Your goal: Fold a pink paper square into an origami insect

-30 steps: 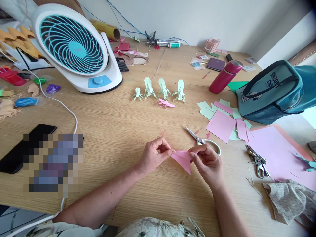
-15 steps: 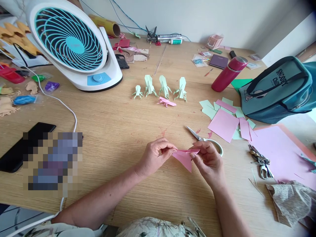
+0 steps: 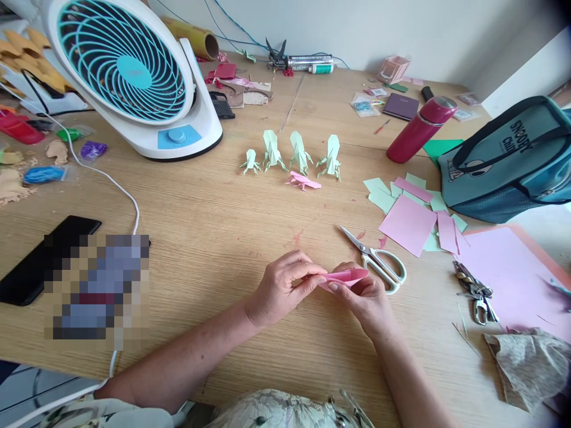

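Both my hands meet over the wooden table (image 3: 214,226), pinching a folded pink paper (image 3: 345,276). My left hand (image 3: 285,285) grips its left end between thumb and fingers. My right hand (image 3: 363,297) holds the paper's right part from below, fingers curled. The paper now looks like a flattened, slightly opened pocket. White-handled scissors (image 3: 377,258) lie just behind my right hand. Further back stands a row of pale green origami figures (image 3: 294,154) with one pink origami figure (image 3: 304,180) in front of them.
A white and teal fan (image 3: 129,71) stands at back left, its white cable (image 3: 120,190) running past a black phone (image 3: 44,255). Loose pink and green paper squares (image 3: 410,217), a red bottle (image 3: 419,128), a teal bag (image 3: 508,160), a large pink sheet (image 3: 508,273) and metal keys (image 3: 475,288) lie right.
The pink paper went from a hanging triangle to a flatter, opened fold held level. Both hands drew closer together around it, and the view shifted slightly.
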### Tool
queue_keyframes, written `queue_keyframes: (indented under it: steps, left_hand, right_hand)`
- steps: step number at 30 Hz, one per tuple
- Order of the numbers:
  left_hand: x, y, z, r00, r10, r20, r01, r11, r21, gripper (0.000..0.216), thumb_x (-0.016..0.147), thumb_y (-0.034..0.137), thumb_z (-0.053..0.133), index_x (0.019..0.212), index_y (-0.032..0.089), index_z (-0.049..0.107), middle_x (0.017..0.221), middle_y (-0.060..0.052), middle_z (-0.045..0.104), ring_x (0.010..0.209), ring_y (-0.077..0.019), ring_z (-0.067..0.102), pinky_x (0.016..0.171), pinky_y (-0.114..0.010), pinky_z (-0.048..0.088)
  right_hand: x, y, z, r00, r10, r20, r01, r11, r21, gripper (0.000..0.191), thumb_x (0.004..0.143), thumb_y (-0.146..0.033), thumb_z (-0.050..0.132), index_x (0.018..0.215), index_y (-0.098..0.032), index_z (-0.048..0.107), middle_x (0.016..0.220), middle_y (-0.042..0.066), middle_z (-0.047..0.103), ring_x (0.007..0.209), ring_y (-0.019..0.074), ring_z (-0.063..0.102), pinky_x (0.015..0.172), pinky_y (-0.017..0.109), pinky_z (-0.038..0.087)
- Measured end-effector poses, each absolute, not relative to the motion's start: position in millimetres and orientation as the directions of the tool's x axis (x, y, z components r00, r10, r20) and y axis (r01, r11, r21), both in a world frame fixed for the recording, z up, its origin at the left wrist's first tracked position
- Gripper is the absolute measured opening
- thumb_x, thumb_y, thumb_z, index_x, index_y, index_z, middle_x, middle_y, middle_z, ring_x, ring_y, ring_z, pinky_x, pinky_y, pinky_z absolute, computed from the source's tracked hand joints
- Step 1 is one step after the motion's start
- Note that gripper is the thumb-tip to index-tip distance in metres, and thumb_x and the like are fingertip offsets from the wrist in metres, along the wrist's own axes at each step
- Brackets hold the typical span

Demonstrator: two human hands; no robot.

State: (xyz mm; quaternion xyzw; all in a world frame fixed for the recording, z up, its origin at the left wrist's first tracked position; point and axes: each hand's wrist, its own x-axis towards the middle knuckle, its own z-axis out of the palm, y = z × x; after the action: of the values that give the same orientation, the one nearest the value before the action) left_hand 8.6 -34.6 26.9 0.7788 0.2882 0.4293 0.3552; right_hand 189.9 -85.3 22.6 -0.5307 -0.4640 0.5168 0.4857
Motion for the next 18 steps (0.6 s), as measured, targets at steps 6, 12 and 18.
queue_keyframes:
  steps: [6, 12, 18]
  left_hand:
    - [8, -37, 25, 0.461, 0.746, 0.481, 0.138, -0.595, 0.792, 0.008, 0.09, 0.018, 0.069, 0.098, 0.017, 0.069, 0.083, -0.002, 0.069, 0.075, -0.0109, 0.062, 0.073, -0.022, 0.052]
    - [8, -37, 24, 0.423, 0.789, 0.446, 0.116, -0.535, 0.837, 0.007, 0.089, 0.016, 0.07, 0.088, 0.016, 0.063, 0.08, 0.0, 0.067, 0.073, -0.0093, 0.062, 0.072, -0.02, 0.051]
    - [6, -36, 24, 0.407, 0.79, 0.459, 0.124, -0.546, 0.828, 0.007, 0.089, 0.014, 0.069, 0.09, 0.016, 0.063, 0.082, -0.002, 0.069, 0.075, -0.011, 0.064, 0.071, -0.022, 0.052]
  right_hand:
    - [193, -88, 14, 0.03, 0.997, -0.072, -0.104, -0.069, -0.992, 0.013, 0.083, -0.036, 0.076, 0.079, -0.024, 0.075, 0.073, 0.001, 0.062, 0.066, 0.0126, 0.05, 0.06, 0.026, 0.039]
    - [194, -89, 9, 0.093, 0.994, -0.061, -0.105, -0.051, -0.993, 0.014, 0.083, -0.036, 0.077, 0.08, -0.023, 0.074, 0.074, 0.0, 0.061, 0.067, 0.0129, 0.051, 0.059, 0.025, 0.039]
    - [195, -88, 10, 0.144, 0.989, 0.019, -0.057, 0.028, -0.998, 0.015, 0.084, -0.035, 0.075, 0.078, -0.022, 0.072, 0.073, 0.0, 0.06, 0.066, 0.0133, 0.052, 0.058, 0.025, 0.041]
